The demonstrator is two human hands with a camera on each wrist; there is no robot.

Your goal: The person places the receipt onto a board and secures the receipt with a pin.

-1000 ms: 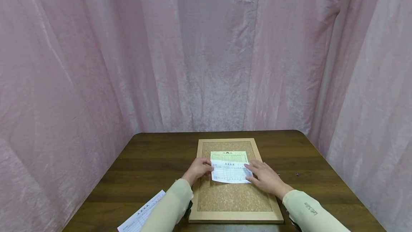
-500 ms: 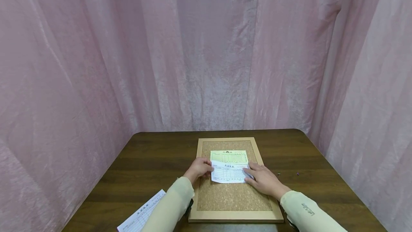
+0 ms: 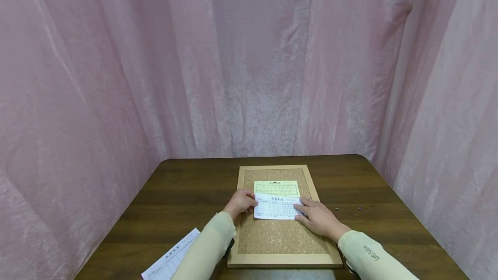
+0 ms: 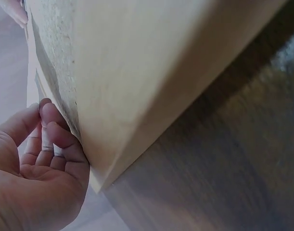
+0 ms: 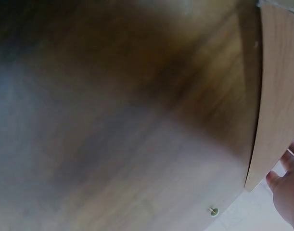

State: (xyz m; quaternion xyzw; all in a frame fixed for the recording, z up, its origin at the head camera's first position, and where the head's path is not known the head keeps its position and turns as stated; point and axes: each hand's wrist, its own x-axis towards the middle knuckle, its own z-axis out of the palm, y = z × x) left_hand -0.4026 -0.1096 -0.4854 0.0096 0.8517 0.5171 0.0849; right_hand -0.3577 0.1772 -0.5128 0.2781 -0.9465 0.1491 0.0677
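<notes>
A white printed form (image 3: pixel 274 209) lies across the cork board (image 3: pixel 280 239), its top edge overlapping a pale green form (image 3: pixel 276 189). My left hand (image 3: pixel 241 202) pinches the white form's left edge between thumb and index finger. In the left wrist view, the other fingers of that hand (image 4: pixel 48 163) are curled beside the board's wooden frame (image 4: pixel 122 86). My right hand (image 3: pixel 320 218) lies palm down over the frame's right side, fingers extended onto the white form's right edge. Only part of this hand (image 5: pixel 288 192) shows in the right wrist view.
More white forms (image 3: pixel 171 256) lie at the table's front left, partly under my left sleeve. To the board's right, a greenish thumbtack (image 5: pixel 214 211) and a small purple piece (image 3: pixel 359 208) rest on the brown table (image 3: pixel 385 228). Pink curtains (image 3: pixel 253 64) surround the table.
The right fingers have shifted slightly left and down at the form's edge. The white form has moved a little left and lies flatter, with more of the green form showing. The left hand keeps its pinch.
</notes>
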